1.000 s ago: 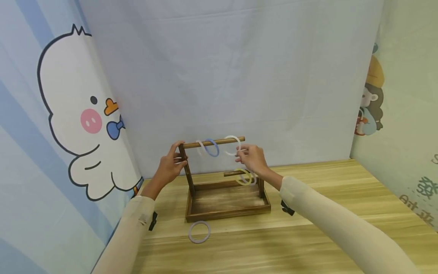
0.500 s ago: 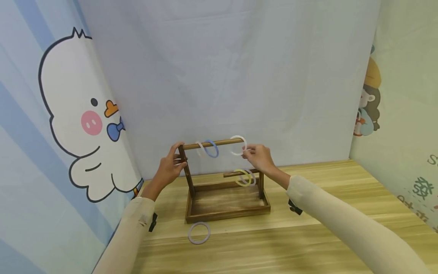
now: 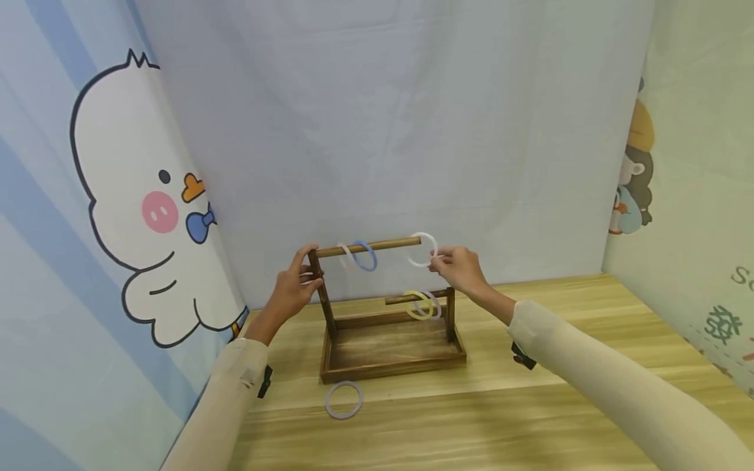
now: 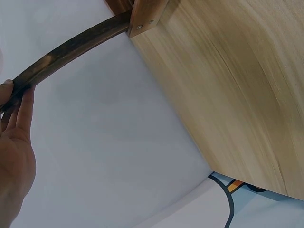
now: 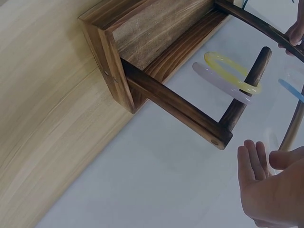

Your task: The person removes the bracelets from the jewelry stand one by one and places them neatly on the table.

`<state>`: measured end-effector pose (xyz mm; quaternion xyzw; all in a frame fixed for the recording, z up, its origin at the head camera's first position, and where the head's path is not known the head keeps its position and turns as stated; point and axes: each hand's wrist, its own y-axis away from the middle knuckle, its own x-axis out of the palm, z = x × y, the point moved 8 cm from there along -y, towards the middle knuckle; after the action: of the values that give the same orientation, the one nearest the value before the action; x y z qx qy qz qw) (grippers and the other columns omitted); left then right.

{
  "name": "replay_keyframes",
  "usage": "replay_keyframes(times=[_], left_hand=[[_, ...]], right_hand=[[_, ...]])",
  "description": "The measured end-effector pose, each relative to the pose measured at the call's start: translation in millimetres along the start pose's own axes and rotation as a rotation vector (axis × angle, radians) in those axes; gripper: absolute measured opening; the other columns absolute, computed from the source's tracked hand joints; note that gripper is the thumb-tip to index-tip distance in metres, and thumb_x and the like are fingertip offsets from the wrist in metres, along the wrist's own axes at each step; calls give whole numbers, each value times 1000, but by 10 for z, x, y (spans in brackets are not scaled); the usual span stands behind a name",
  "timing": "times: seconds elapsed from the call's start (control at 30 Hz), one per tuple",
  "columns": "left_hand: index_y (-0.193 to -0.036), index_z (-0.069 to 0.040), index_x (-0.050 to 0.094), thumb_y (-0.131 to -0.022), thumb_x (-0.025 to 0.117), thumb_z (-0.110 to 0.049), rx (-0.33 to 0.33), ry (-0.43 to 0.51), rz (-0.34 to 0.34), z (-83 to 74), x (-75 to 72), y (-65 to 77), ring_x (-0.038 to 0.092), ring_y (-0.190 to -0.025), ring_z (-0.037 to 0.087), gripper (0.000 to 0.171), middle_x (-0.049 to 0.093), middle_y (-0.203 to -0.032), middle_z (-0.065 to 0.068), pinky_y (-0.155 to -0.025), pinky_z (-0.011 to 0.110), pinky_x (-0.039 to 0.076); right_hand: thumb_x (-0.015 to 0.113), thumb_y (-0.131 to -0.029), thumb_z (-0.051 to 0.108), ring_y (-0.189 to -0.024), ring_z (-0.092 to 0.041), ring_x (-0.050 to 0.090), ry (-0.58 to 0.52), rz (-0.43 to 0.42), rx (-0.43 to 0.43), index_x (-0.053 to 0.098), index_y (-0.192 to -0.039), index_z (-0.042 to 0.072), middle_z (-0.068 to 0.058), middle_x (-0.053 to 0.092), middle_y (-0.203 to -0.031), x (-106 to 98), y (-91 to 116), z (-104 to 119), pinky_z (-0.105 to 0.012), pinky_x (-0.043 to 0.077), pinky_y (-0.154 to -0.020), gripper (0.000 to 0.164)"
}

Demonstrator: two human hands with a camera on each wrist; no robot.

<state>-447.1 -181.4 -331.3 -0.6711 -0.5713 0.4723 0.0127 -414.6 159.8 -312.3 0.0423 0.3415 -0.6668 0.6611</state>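
Observation:
My left hand (image 3: 292, 288) grips the top of the left post (image 3: 324, 301) of a wooden display stand (image 3: 394, 371), thumb and fingers on either side. My right hand (image 3: 462, 268) pinches a white bangle (image 3: 421, 234) by its right side at the free end of the upper bar (image 3: 394, 243). Whether the bar tip still passes through that bangle is unclear. A blue bangle (image 3: 374, 253) and a pale one (image 3: 344, 246) hang farther left on this bar. On the lower bar (image 5: 259, 69) hang a yellow bangle (image 5: 223, 57) and a light purple one (image 5: 213, 78).
A purple bangle (image 3: 327, 400) lies flat on the wooden table (image 3: 448, 425), in front of the stand's tray. Behind the stand hangs a plain pale curtain (image 3: 412, 131). Printed cartoon curtains close off the left and right sides.
My right hand has moved right, drawing the white bangle along the upper bar to its free end. The left hand and the other bangles have stayed put.

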Motion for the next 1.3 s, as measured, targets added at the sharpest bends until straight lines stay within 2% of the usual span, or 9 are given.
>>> replay_keyframes(times=[0.23,0.43,0.6,0.87,1.13,1.2,1.3], left_hand=[[-158,-16,33,-93,71,10,-27,9,5,12,11,4,72,-107,42,79,70,-119,31,-90,39,63],[-158,-11,32,-94,71,11,-22,9,3,0,8,7,72,-107,43,78,70,-118,31,-89,42,63],[-158,-14,32,-94,70,10,-39,3,13,7,16,12,72,-109,42,78,69,-120,30,-91,42,63],[-158,-15,31,-95,70,9,-33,-6,14,-6,8,9,72,-109,42,79,69,-120,30,-91,42,63],[-158,-16,32,-94,71,10,-23,-12,9,-1,0,13,72,-108,42,79,70,-119,30,-90,42,63],[-158,-16,32,-94,71,9,-21,-12,9,-3,0,12,72,-108,42,79,69,-120,30,-91,43,63],[-158,-15,32,-94,70,9,-13,-15,9,-6,2,7,72,-109,42,79,69,-120,31,-91,43,63]], right_hand=[[58,-106,5,-99,-35,76,-3,12,29,68,-126,-10,-25,75,-107,-49,31,-62,-46,66,-84,27],[57,-106,5,-97,-33,77,-7,18,21,68,-124,-11,-24,76,-104,-87,64,-79,-39,66,-82,27],[58,-105,5,-95,-32,77,-9,33,31,69,-123,-11,-23,77,-102,-97,111,-111,-35,67,-80,26],[58,-105,6,-95,-32,77,-23,61,38,70,-123,-8,-20,78,-102,-46,179,-106,-41,66,-82,26],[59,-105,5,-98,-36,76,-86,103,18,68,-125,-10,-24,76,-105,65,234,-51,-45,65,-87,27],[59,-105,4,-97,-35,77,-93,111,13,69,-125,-10,-24,76,-104,91,256,-41,-44,65,-86,26],[60,-104,3,-95,-35,77,-88,120,-7,68,-125,-10,-23,77,-102,127,288,-12,-37,66,-81,26]])
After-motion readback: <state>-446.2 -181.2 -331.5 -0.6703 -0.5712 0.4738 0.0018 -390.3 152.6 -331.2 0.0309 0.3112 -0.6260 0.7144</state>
